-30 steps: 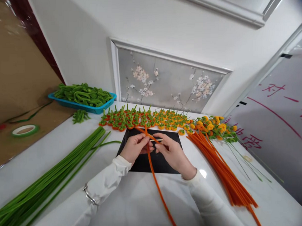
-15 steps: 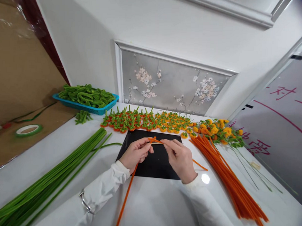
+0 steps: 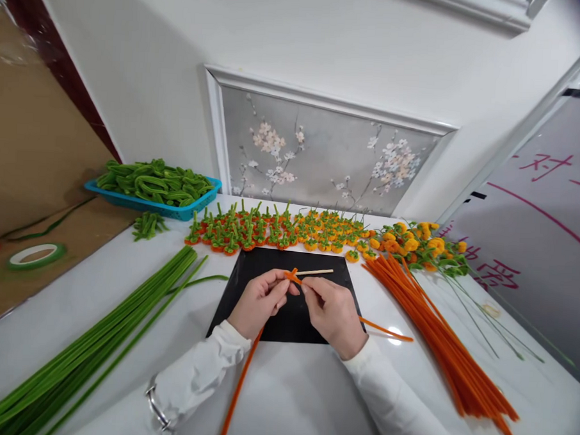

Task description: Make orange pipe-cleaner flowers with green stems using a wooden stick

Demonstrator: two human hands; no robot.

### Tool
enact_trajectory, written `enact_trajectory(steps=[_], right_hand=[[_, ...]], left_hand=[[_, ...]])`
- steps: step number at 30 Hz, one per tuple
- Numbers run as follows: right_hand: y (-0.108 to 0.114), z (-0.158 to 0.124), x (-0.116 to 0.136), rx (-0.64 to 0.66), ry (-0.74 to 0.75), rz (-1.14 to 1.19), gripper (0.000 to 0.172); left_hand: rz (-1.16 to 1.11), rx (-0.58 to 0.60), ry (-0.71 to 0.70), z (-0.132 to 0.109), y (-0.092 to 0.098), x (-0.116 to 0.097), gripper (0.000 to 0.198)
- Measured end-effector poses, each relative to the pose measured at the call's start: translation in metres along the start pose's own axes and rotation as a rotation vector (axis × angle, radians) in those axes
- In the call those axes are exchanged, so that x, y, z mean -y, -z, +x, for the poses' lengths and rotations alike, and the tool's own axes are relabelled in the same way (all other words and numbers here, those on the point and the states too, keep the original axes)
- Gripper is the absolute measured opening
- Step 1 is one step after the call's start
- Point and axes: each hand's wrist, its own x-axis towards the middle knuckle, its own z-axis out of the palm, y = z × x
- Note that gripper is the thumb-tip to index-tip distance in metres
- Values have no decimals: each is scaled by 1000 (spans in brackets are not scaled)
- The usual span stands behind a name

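Above the black mat (image 3: pixel 295 320), my left hand (image 3: pixel 260 299) pinches orange pipe cleaners (image 3: pixel 240 388) where they cross. One long end hangs down toward me from under that hand. Close beside it, my right hand (image 3: pixel 336 312) is closed on the orange strand just right of the crossing. Another orange end (image 3: pixel 386 329) sticks out to the right from behind my right hand. A thin pale wooden stick (image 3: pixel 316 272) shows just beyond my fingers; whether it touches them I cannot tell.
Green pipe cleaners (image 3: pixel 106 338) lie left, an orange bundle (image 3: pixel 438 339) right. Behind the mat stand rows of small red-orange pieces (image 3: pixel 246 231) and yellow pieces (image 3: pixel 325 235) with green tops. A blue basket (image 3: pixel 175 210) holds green pieces; yellow flowers (image 3: pixel 411 245) and green tape (image 3: pixel 37 256) lie farther out.
My right hand has moved slightly left and nearer to my left hand, its fingers now closer to the crossing. More of the wooden stick shows. The view has shifted a little.
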Motion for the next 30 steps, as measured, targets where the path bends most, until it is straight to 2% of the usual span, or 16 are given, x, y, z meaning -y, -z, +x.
enact_trajectory(steps=[4, 8, 13, 19, 24, 30], right_hand=[[-1, -1, 2, 17, -13, 42, 22], [-5, -2, 5, 36, -66, 204, 19], [-15, -1, 2, 30, -190, 526, 23], [-26, -1, -9, -44, -235, 714, 19], [-23, -2, -7, -73, -147, 636, 17], [-15, -3, 1, -122, 102, 376, 26]], left_hand=[[121, -23, -76, 0, 1, 2, 26], [193, -24, -102, 1, 3, 4, 32], [174, 42, -89, -1, 3, 4, 33], [67, 76, 13, -3, 2, 4, 31], [-41, 87, 67, -2, 0, 5, 30], [-223, 60, 216, -2, 1, 1, 21]])
